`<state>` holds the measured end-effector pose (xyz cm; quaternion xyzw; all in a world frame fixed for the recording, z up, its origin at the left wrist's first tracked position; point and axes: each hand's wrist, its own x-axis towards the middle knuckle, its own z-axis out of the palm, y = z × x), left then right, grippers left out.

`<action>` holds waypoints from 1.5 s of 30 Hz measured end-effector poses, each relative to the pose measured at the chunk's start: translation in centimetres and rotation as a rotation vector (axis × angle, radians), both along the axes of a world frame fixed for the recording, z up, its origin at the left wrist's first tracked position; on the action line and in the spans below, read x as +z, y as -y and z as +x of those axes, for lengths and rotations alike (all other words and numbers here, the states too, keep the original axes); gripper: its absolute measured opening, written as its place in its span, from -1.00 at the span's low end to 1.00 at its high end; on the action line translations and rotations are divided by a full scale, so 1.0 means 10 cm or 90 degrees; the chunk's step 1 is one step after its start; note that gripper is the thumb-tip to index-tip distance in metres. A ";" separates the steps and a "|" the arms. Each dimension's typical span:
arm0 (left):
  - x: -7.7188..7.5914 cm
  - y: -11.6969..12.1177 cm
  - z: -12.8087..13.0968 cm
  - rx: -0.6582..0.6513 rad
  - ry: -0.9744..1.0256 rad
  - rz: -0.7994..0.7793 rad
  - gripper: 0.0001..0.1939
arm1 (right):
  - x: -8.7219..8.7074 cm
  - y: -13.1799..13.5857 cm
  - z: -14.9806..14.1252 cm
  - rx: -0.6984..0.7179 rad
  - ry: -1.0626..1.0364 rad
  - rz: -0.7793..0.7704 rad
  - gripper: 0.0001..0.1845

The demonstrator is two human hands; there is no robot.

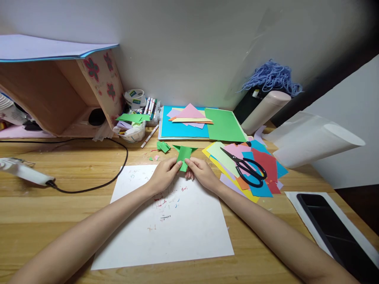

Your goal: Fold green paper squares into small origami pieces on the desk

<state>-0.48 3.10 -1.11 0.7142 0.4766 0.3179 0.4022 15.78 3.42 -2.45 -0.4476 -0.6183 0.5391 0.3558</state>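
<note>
Between my two hands is a piece of folded green paper (185, 154), with pointed flaps sticking out left and right at its top. My left hand (166, 172) pinches its left side, thumb on the front face. From the other side, my right hand (202, 172) grips the lower right edge, its thumb also on the front and some fingertips showing underneath. Both hands are over the far edge of a white sheet (189, 232) marked with colored smudges. Just behind and left lies a small folded green paper piece (163, 146) beside tiny scraps.
Black-handled scissors (247, 167) rest on colored paper scraps (263, 157) at right. Behind are stacked paper sheets (226, 124) and a scrap basket (133, 133). A glue gun (25, 172) with a black cord lies left, near a cardboard box (102, 85). A phone (334, 228) lies right.
</note>
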 end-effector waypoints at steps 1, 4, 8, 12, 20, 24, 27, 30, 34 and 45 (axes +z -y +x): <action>-0.01 0.00 0.00 0.006 0.008 -0.004 -0.65 | 0.00 0.00 0.00 0.013 -0.007 -0.004 -0.52; -0.02 -0.01 -0.01 0.011 0.031 -0.015 -0.66 | 0.01 0.01 0.00 0.038 -0.010 -0.010 -0.54; -0.01 -0.01 -0.01 0.016 0.033 -0.023 -0.65 | 0.00 0.02 0.01 0.039 -0.005 0.000 -0.56; 0.01 0.00 -0.01 0.014 0.039 -0.042 -0.65 | 0.00 0.02 0.02 0.050 0.002 -0.002 -0.57; -0.01 0.00 -0.01 0.017 0.082 -0.053 -0.65 | 0.03 0.02 0.02 0.058 -0.021 -0.022 -0.57; -0.03 -0.01 -0.01 0.028 0.089 -0.045 -0.65 | 0.04 0.01 0.02 0.064 -0.042 -0.042 -0.60; -0.04 -0.01 -0.01 0.040 0.086 -0.032 -0.65 | 0.05 0.00 0.02 0.069 -0.051 -0.055 -0.62; -0.05 -0.01 -0.02 0.062 0.074 -0.019 -0.63 | 0.05 -0.01 0.04 0.081 -0.051 -0.061 -0.66; -0.04 0.00 -0.02 0.079 0.063 -0.003 -0.63 | 0.02 -0.02 0.05 0.088 -0.051 -0.066 -0.70; -0.06 0.00 -0.02 0.079 0.118 -0.029 -0.70 | 0.07 -0.04 0.02 0.038 -0.103 -0.079 -0.67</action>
